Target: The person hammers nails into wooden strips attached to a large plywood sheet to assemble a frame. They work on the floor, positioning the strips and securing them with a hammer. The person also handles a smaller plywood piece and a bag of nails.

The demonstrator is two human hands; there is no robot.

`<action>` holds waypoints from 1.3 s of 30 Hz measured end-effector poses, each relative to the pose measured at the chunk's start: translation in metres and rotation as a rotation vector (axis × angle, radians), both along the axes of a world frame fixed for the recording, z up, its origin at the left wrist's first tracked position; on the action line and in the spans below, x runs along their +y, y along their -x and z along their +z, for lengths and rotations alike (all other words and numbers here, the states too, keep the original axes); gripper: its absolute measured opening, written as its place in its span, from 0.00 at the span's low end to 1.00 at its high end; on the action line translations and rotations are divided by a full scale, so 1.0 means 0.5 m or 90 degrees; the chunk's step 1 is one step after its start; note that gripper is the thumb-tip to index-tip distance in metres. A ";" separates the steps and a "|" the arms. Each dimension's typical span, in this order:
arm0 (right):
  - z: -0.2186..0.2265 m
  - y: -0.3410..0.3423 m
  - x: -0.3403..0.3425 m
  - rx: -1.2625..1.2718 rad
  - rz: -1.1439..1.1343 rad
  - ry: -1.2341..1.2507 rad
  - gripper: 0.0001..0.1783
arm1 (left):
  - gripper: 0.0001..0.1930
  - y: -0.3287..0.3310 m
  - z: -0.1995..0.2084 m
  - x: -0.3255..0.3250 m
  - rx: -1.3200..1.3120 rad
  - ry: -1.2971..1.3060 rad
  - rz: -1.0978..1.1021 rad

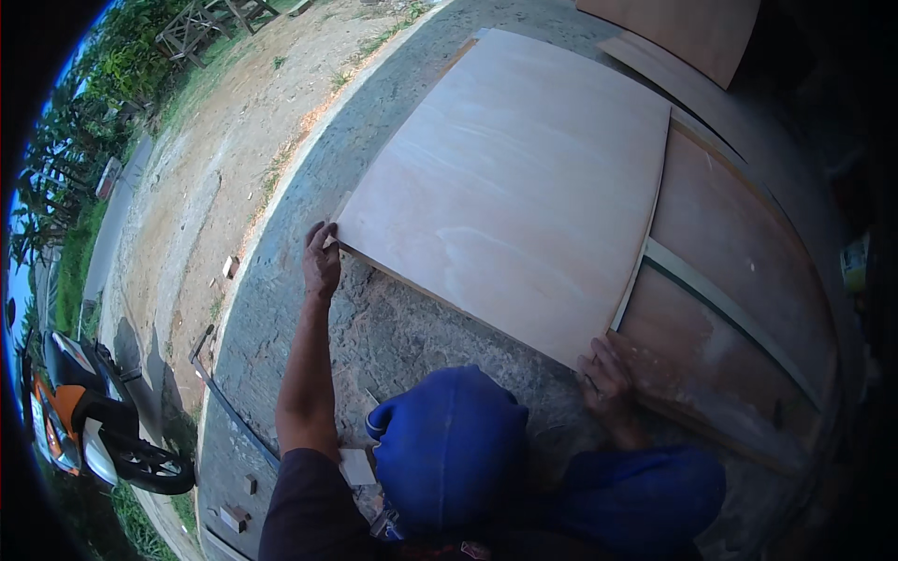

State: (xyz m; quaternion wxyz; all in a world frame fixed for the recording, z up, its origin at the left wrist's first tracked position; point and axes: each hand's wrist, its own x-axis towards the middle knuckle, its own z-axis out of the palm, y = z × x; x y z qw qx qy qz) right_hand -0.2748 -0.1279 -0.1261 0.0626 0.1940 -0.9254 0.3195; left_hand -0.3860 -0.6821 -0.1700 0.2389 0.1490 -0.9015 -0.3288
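A large pale plywood sheet (505,187) lies over a wooden frame (739,309) on the concrete floor. With thumb and fingers closed, my left hand (323,262) grips the sheet's near left corner. At the near right corner, my right hand (608,379) holds the edge, its fingers curled and partly hidden. To the right of the sheet, the frame shows reddish-brown panels with a pale batten (730,313) running between them.
My blue-trousered knees (449,449) are close to the sheet's near edge. Left of me are a long dark metal bar (238,421) and small wood blocks (234,517). Another board (692,33) is at the far right. A motorcycle (94,421) stands outside.
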 end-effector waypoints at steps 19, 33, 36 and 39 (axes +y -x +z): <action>0.002 0.021 -0.008 -0.013 0.016 0.130 0.10 | 0.13 -0.005 0.085 -0.068 -0.166 0.138 -0.088; 0.000 0.027 -0.016 -0.030 0.022 0.118 0.11 | 0.12 0.019 -0.006 -0.082 0.035 -0.517 0.047; 0.030 0.011 -0.039 -0.011 -0.069 0.042 0.16 | 0.11 0.014 -0.004 -0.054 0.031 -0.542 0.093; 0.033 0.014 -0.035 0.019 -0.080 0.015 0.20 | 0.09 0.014 0.002 -0.045 0.021 -0.511 0.106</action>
